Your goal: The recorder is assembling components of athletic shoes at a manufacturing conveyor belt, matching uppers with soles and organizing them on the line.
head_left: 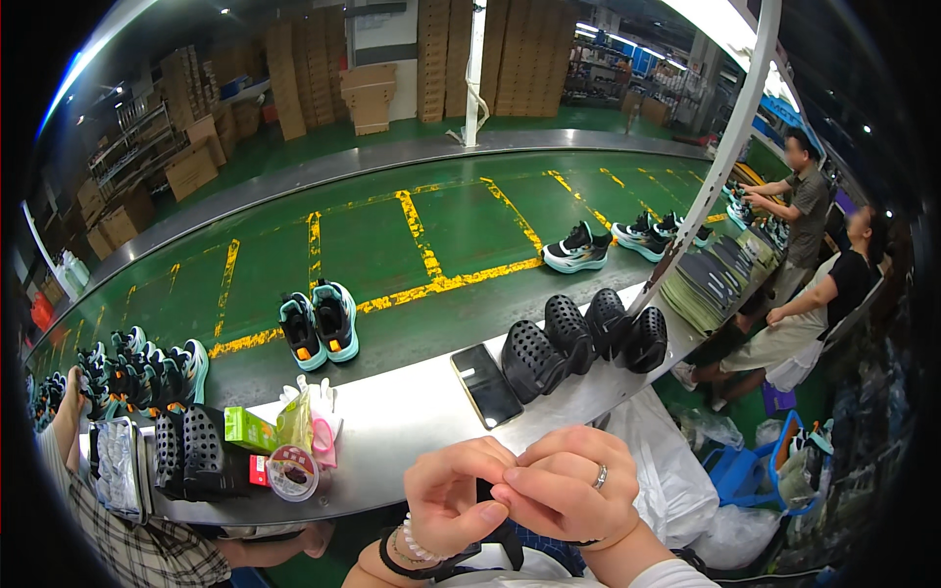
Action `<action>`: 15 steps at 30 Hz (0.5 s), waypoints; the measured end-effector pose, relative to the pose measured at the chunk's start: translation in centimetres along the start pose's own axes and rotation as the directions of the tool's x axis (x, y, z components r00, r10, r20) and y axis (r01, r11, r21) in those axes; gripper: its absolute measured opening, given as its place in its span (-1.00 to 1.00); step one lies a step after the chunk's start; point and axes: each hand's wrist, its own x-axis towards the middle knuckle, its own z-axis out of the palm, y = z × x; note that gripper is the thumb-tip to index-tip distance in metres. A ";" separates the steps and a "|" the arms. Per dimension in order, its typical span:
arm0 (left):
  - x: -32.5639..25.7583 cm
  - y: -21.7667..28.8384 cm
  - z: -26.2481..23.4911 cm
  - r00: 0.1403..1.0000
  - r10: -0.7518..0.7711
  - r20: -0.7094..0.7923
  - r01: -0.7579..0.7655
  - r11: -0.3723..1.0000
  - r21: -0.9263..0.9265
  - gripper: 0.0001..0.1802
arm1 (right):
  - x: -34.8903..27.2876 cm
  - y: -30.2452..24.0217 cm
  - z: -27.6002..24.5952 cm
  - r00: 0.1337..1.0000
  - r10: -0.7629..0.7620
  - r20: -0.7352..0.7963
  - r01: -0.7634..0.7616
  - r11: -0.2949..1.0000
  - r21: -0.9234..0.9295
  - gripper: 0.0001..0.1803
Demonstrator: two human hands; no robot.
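My left hand (453, 498) and my right hand (580, 486) meet over the near edge of the metal bench, fingertips touching. Both are closed in a pinch; whatever may be between the fingers is hidden or too small to make out. A bead bracelet is on my left wrist and a ring on my right hand. Just beyond my hands a dark-screened phone (486, 385) lies flat on the bench (377, 456). Several black perforated plastic shoe forms (534, 363) stand to its right. A pair of black and mint sneakers (320, 324) stands at the conveyor's near edge.
The green conveyor (368, 235) has yellow markings. More sneakers (576, 249) stand to the right, others (147, 377) at left. A green box (249, 429), a round plastic tub (293, 473) and more black forms (204, 453) crowd the left bench. Co-workers (806, 201) are at both sides.
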 end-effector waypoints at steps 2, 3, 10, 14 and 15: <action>-0.1 0.0 0.2 1.000 0.001 -0.003 -0.001 1.000 -0.011 -0.72 | -0.1 0.0 -0.2 0.997 -0.077 -0.009 0.077 0.997 -0.017 -0.79; -0.1 0.0 0.2 1.000 0.003 -0.006 -0.003 1.000 -0.023 -0.72 | -0.1 -0.1 -0.3 0.997 -0.076 -0.010 0.075 0.997 -0.017 -0.79; -0.3 -0.6 0.4 1.000 0.012 -0.004 -0.012 0.999 -0.051 -0.73 | -0.2 0.0 -0.5 0.999 -0.054 -0.010 0.053 0.998 -0.020 -0.78; -0.5 -0.8 0.2 1.000 -0.001 -0.011 0.000 0.990 -0.144 -0.78 | -0.1 0.0 -0.5 1.000 0.018 0.002 -0.018 1.000 -0.002 -0.72; -0.5 -0.9 0.2 1.000 -0.007 -0.020 0.004 0.990 -0.143 -0.79 | 0.0 0.1 -0.5 1.000 0.018 0.002 -0.018 1.000 0.000 -0.72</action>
